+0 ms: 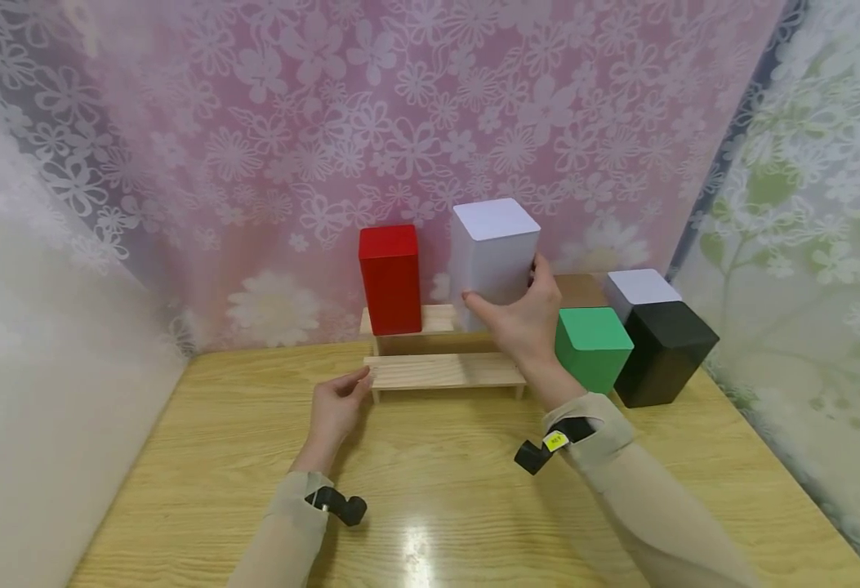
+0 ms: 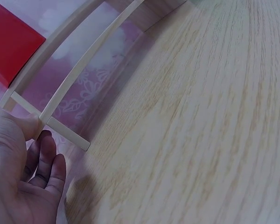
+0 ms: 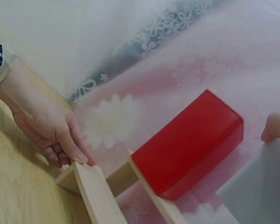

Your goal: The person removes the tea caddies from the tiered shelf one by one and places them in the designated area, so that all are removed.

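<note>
My right hand (image 1: 523, 314) grips a white box (image 1: 494, 245), thumb on its front and fingers around its right side. The box is upright at the right part of the upper step of a two-step wooden stand (image 1: 444, 371); whether it touches the step cannot be told. To its left, a red box (image 1: 390, 282) stands on the same upper step. My left hand (image 1: 336, 412) pinches the left end of the stand's lower step, thumb on top, as the left wrist view shows. In the right wrist view, the white box (image 3: 254, 186) is apart from the red box (image 3: 191, 144).
On the right of the wooden table (image 1: 415, 474) stand a green box (image 1: 593, 351), a black box (image 1: 665, 355), another white box (image 1: 643, 290) and a brown box (image 1: 580, 291), close together. A pink flowered curtain (image 1: 400, 122) hangs behind the stand.
</note>
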Demonstrator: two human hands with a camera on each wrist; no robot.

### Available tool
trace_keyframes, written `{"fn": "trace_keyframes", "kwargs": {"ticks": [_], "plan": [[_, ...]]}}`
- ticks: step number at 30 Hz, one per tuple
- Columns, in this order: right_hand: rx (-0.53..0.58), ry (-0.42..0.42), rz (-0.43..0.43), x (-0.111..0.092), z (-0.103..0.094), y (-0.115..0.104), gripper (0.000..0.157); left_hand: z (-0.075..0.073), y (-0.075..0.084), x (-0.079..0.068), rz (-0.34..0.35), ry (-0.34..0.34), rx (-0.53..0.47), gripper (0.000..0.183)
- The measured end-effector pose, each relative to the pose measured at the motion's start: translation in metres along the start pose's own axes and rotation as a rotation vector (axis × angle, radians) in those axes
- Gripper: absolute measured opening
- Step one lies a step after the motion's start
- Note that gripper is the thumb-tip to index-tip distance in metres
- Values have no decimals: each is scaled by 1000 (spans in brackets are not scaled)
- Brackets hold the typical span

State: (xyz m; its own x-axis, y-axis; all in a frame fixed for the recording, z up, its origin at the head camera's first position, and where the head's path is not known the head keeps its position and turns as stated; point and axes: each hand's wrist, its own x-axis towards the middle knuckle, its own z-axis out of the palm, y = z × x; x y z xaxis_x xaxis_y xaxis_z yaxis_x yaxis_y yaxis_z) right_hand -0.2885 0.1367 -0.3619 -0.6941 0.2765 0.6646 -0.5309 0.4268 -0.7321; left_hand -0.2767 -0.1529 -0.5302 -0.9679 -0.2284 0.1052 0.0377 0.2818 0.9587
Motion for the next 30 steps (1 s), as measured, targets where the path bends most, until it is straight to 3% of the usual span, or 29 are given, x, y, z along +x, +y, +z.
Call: {"fn": "trace_keyframes", "kwargs": {"ticks": [7,18,25,30], "plan": [[38,-11,17,5,-27,-7,88,-2,0,0,2,-3,-3,26],[-23,40,52,10,-83,-17,86,-2,0,3,12,-8,8,27],[-102,83,77,13,-118,-10,86,-2,0,1,8,-7,5,27],[-100,100,90,12,-141,-5,88,0,1,1,12,-3,4,27]]}}
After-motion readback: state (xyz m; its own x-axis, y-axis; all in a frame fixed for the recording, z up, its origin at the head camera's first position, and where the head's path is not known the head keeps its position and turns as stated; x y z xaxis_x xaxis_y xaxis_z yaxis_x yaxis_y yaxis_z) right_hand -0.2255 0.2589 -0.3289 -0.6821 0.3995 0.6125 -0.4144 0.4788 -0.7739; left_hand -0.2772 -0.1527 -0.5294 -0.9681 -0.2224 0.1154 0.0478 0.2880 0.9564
